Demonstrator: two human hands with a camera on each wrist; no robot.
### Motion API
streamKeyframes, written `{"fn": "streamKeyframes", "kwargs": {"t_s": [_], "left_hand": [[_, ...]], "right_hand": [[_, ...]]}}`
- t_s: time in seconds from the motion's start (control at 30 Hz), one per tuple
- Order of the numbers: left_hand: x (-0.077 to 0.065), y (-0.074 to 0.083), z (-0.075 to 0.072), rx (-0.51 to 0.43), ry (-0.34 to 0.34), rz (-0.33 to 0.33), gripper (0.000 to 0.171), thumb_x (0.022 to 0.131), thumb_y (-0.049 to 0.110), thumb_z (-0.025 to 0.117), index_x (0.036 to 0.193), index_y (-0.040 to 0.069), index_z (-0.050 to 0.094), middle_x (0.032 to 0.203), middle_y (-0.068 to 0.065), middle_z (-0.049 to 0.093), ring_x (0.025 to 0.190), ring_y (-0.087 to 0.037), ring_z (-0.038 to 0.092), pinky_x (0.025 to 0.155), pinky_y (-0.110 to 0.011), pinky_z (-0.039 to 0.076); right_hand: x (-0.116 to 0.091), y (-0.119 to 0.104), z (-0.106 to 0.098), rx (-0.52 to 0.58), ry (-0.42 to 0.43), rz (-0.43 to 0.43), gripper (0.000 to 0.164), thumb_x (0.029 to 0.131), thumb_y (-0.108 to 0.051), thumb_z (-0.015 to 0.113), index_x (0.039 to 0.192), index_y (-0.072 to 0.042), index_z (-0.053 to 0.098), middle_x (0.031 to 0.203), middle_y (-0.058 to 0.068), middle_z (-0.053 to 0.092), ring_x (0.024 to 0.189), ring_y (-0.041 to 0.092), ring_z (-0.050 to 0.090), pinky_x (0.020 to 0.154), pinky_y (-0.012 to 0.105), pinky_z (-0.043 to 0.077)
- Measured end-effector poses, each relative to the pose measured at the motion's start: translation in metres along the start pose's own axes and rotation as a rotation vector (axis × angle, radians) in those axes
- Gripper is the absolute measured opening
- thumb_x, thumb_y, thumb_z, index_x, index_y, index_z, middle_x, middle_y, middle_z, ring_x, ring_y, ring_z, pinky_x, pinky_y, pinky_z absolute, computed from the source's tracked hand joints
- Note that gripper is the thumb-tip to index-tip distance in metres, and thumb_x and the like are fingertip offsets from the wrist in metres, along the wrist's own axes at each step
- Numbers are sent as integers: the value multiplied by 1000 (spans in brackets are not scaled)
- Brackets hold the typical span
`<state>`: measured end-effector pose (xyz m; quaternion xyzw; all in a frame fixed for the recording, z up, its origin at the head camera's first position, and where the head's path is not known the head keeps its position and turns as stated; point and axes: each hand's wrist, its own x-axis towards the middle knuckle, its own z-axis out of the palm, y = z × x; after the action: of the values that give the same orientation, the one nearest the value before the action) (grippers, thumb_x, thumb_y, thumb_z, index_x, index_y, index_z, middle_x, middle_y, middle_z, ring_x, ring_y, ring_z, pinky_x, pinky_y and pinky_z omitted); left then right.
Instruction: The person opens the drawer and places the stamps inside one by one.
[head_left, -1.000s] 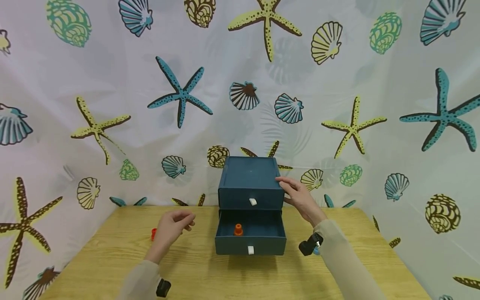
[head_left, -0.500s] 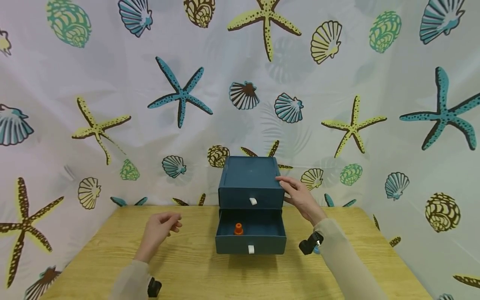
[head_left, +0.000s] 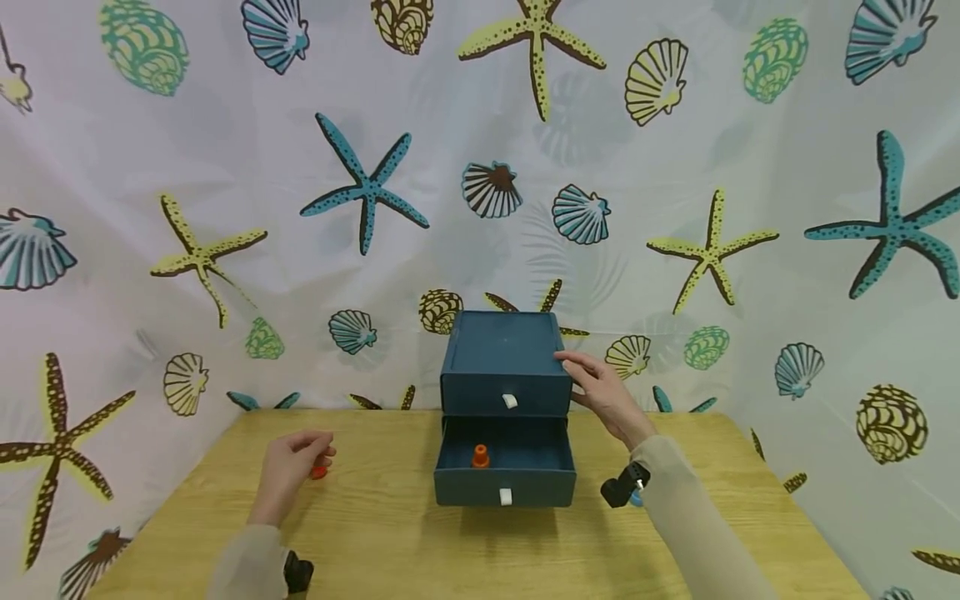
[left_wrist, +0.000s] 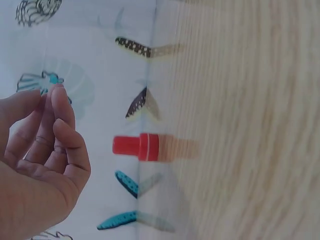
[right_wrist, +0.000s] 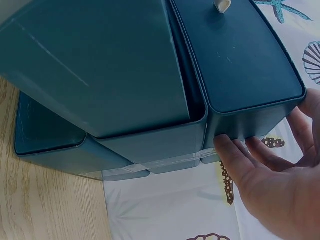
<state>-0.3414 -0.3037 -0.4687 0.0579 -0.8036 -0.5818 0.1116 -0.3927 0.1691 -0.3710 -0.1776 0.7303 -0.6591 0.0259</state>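
In the head view a dark blue two-drawer cabinet (head_left: 506,342) stands at the back of the table, its lower drawer (head_left: 504,488) pulled out. An orange stamp-like piece (head_left: 481,457) with a knob top stands inside that drawer. My right hand (head_left: 603,396) rests its fingers against the cabinet's right side and top edge; the right wrist view has fingertips (right_wrist: 223,141) touching the side wall. My left hand (head_left: 288,468) hovers over the left of the table, fingers loosely bent and holding nothing. Just beyond it stands a red stamp-like piece (left_wrist: 136,146), mostly hidden in the head view.
A small blue thing (head_left: 637,498) lies on the table (head_left: 375,533), partly covered by the right wrist. White pull tabs (head_left: 506,497) stick out from both drawer fronts. A cloth (head_left: 450,108) printed with shells and starfish hangs behind and at the sides.
My left hand has moved left, away from the cabinet, passing in front of the red piece. My right hand stays against the cabinet, and the lower drawer is as far out as before.
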Motion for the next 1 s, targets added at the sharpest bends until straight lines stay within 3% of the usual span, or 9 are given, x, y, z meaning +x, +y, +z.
{"fn": "streamKeyframes", "kwargs": {"t_s": [0.23, 0.47, 0.63, 0.83, 0.93, 1.0], "left_hand": [[4, -11, -16, -27, 68, -77, 41, 98, 34, 61, 123, 2, 65, 89, 8, 73, 81, -9, 68, 71, -28, 54], [6, -16, -23, -3, 139, -134, 42, 97, 32, 63, 124, 0, 64, 85, 14, 65, 77, -7, 63, 68, -28, 54], [9, -23, -23, -33, 92, -213, 45, 94, 28, 67, 128, 0, 60, 90, 10, 62, 81, -12, 58, 68, -30, 53], [17, -34, -18, -245, 40, -322, 59, 90, 17, 72, 140, 0, 46, 90, 6, 60, 76, -10, 53, 69, -26, 56], [20, -37, -14, -298, 40, -329, 62, 90, 10, 71, 143, -4, 42, 97, 2, 61, 85, -9, 60, 78, -27, 59], [22, -38, -12, -283, 29, -313, 63, 90, 9, 71, 144, -6, 40, 106, -4, 62, 86, -8, 64, 80, -28, 59]], "right_hand": [[1, 1, -1, 3, -2, 4, 45, 105, -30, 48, 144, -9, 48, 160, 11, 25, 148, 34, 25, 113, 57, 32], [0, -2, 0, 6, 8, 10, 44, 105, -29, 48, 144, -9, 49, 160, 11, 26, 148, 34, 25, 113, 57, 33], [0, -2, -1, 3, 7, 6, 44, 105, -29, 48, 144, -9, 48, 160, 11, 26, 148, 35, 24, 113, 57, 33], [2, 0, -2, -6, 7, 7, 44, 105, -30, 47, 144, -10, 48, 161, 11, 25, 149, 34, 24, 113, 57, 32], [3, 1, -2, -8, 1, 7, 44, 105, -29, 47, 144, -10, 48, 161, 11, 25, 149, 34, 23, 114, 57, 32], [2, 1, -3, -10, 4, 5, 44, 105, -29, 47, 144, -10, 48, 161, 11, 25, 149, 34, 23, 114, 57, 32]]}}
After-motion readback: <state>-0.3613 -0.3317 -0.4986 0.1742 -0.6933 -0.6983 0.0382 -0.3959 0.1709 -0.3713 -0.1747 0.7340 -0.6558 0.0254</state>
